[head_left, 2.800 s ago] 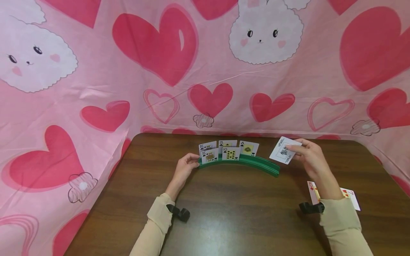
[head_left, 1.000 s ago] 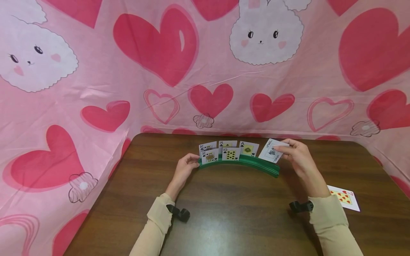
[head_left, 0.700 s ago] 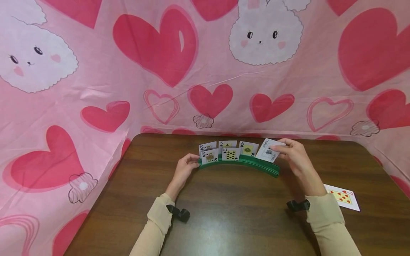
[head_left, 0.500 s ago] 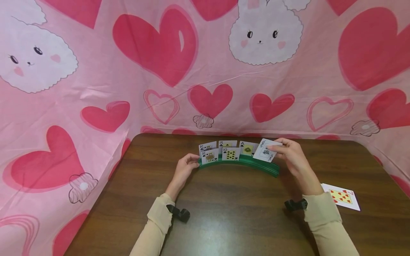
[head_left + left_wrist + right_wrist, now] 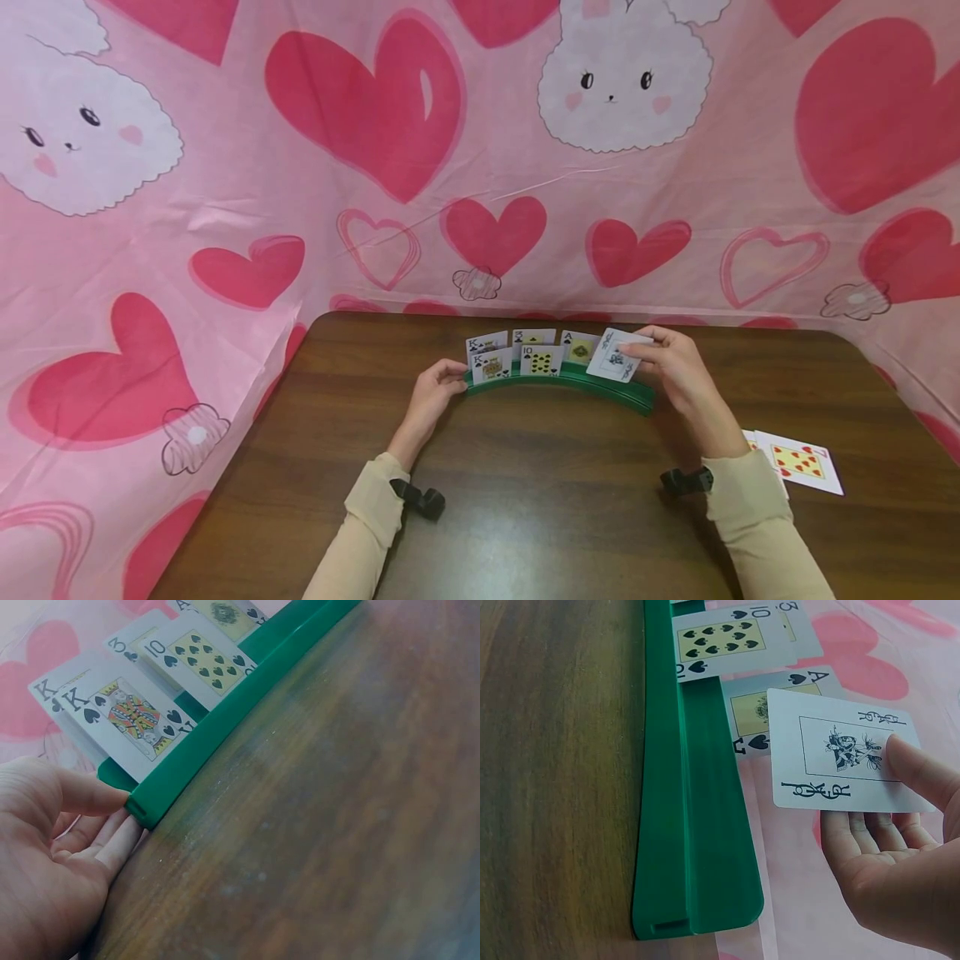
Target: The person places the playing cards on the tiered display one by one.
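A green curved playing card holder (image 5: 633, 400) stands on the table, its left end held by my left hand (image 5: 435, 387), thumb in front and fingers behind in the left wrist view. In its front row are the king of spades (image 5: 131, 720) and the ten of spades (image 5: 541, 362). Behind them stand another king (image 5: 486, 341), a three (image 5: 533, 336) and the ace of spades (image 5: 578, 347). My right hand (image 5: 678, 367) pinches a joker card (image 5: 832, 750) between thumb and fingers, tilted over the holder's right part and overlapping the ace. Whether it touches the holder I cannot tell.
On the brown wooden table (image 5: 525, 500), a seven of hearts (image 5: 806, 462) lies face up at the right, beside another card (image 5: 751, 437) mostly hidden by the right sleeve. A pink cloth (image 5: 495, 167) with hearts and rabbits rises behind and at the left.
My right hand has carried the joker left, from beyond the holder's right end to over its right part beside the ace. My left hand has stayed at the holder's left end.
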Action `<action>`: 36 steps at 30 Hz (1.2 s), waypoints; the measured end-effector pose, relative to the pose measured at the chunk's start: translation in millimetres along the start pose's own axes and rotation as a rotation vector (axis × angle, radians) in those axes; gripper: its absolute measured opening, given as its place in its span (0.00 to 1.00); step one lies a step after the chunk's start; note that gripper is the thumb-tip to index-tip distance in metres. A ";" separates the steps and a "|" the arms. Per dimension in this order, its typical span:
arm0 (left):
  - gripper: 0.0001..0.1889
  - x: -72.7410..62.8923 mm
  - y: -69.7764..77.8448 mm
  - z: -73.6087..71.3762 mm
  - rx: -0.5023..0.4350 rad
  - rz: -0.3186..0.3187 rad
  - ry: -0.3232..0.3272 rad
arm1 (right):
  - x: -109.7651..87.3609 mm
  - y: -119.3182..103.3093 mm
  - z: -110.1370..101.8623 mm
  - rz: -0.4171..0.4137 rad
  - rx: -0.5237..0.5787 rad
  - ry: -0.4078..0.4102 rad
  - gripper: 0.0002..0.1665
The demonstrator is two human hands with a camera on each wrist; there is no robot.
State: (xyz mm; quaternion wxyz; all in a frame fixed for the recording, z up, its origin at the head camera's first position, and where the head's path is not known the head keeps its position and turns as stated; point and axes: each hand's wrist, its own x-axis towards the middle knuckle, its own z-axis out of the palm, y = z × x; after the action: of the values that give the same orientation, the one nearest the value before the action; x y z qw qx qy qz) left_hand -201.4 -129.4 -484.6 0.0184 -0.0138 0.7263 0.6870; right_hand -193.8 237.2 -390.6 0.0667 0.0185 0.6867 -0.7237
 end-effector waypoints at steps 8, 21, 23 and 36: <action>0.12 -0.3 0.9 0.2 0.000 0.011 -0.002 | -0.8 2.8 1.9 0.022 -0.026 -0.003 0.07; 0.12 -1.3 2.4 0.3 0.001 0.005 -0.005 | 1.7 8.9 7.4 0.039 -0.076 -0.009 0.06; 0.12 -1.4 2.4 0.4 -0.003 0.005 -0.005 | 1.8 9.7 8.1 0.039 -0.081 -0.007 0.06; 0.12 -0.3 1.3 0.1 0.002 0.006 -0.001 | 2.0 11.5 12.4 0.028 -0.084 -0.015 0.06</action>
State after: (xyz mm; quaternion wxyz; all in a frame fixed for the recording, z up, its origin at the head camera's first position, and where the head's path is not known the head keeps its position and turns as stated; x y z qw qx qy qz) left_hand -201.2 -129.3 -483.4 0.0166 -0.0112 0.7270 0.6863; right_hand -193.6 224.2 -401.5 0.0826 0.0199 0.7157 -0.6933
